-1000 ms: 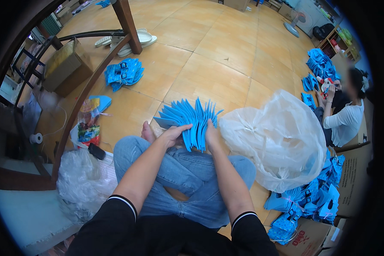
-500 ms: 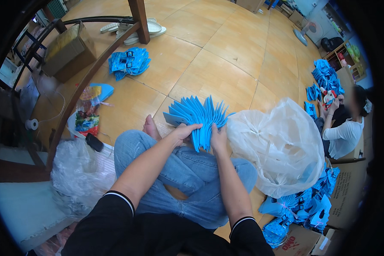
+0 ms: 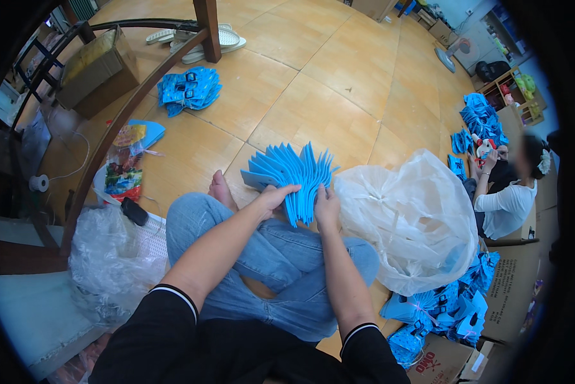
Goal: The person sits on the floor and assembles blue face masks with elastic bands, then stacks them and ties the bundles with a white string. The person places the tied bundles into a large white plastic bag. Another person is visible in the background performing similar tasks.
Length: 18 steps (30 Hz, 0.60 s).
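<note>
A fanned-out stack of thin blue sheets (image 3: 295,171) is held up over my crossed legs, its pieces spread apart at the top and packed closer at the bottom. My left hand (image 3: 276,197) grips the stack's left side, thumb lying across the front. On the right edge, my right hand (image 3: 326,206) is closed round the sheets, with some of its fingers hidden behind them. A large translucent white plastic bag (image 3: 406,221) rests on the floor just right of my right hand.
Bundled blue pieces (image 3: 189,91) lie ahead on the left, and more blue bundles (image 3: 438,310) are heaped at lower right beside a cardboard box (image 3: 436,360). A person (image 3: 508,201) sits at far right. Crumpled clear plastic (image 3: 108,256) and a wooden frame leg (image 3: 207,32) are left.
The whole view has shifted slightly, so the surroundings appear a little further left. Both hands keep their hold on the fanned stack, which looks nearly the same.
</note>
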Motion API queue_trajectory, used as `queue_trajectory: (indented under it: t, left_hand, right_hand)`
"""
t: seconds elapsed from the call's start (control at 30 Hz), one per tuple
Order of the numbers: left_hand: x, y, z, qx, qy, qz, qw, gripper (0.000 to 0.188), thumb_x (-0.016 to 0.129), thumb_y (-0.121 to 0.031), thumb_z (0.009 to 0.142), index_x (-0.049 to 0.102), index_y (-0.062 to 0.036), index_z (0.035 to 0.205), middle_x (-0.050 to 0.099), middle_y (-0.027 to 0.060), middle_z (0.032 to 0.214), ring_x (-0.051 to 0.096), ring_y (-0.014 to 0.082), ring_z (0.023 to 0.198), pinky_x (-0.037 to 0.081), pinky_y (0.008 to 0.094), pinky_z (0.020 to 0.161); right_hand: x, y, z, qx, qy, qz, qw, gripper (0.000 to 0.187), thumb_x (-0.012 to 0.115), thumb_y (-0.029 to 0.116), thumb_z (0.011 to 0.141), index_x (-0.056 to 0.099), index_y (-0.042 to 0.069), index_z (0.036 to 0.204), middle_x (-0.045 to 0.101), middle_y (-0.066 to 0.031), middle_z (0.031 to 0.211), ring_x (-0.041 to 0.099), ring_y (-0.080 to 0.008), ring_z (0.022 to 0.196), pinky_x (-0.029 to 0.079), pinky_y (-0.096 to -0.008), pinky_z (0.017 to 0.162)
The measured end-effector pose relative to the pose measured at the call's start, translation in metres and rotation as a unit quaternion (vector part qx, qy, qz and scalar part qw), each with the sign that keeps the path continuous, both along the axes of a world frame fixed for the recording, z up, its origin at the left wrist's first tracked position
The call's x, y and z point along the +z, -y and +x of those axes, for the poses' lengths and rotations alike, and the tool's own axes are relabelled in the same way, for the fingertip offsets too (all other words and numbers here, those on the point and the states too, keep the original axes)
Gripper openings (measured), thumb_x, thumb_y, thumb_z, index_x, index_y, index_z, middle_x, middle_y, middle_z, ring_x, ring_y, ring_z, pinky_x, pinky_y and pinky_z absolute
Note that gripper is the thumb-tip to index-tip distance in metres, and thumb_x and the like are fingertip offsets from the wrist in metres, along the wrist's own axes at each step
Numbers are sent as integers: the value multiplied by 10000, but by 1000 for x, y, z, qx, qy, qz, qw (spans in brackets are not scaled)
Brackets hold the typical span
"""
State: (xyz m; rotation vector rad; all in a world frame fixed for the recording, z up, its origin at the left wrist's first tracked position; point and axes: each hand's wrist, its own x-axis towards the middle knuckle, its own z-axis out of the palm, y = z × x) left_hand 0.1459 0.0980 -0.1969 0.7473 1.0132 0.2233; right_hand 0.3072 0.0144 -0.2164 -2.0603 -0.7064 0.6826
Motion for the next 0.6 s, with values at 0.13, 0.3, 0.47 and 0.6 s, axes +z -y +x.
queue_trajectory:
  t: [0.13,0.3,0.47,0.6]
  left_hand:
    - [1,5,5,2,13,13,1000,454,700,-407,849,626,-72,1146,687,50,1033,655,186,887,503,357,804]
    - [-3,10,12,-1,5,38,999,566,593,-527,876,559,-124,1271,638,58,1171,589,210,1060,427,397,912]
    - [-5,9,16,29,105,-74,991,646,498,-591,859,529,-138,1319,603,56,1271,578,222,1090,404,361,959]
    - [-2,16,19,82,149,-29,985,634,530,-540,837,544,-115,1307,606,82,1240,562,236,1034,421,368,889]
  right_hand:
    - [40,-10,-4,62,90,-38,993,760,611,504,850,474,-87,1308,676,-278,922,662,-402,911,503,-455,803]
    - [74,-20,-18,202,95,-187,957,1120,699,542,723,152,-102,1458,563,-395,1148,553,-475,1136,433,-414,987]
    - [76,-23,-37,248,222,-277,902,1182,741,519,657,144,-114,1457,534,-393,1200,537,-489,1138,439,-452,992]
    - [72,-25,-48,191,279,-275,900,1120,752,472,660,149,71,1515,488,-365,1272,555,-470,1109,469,-486,933]
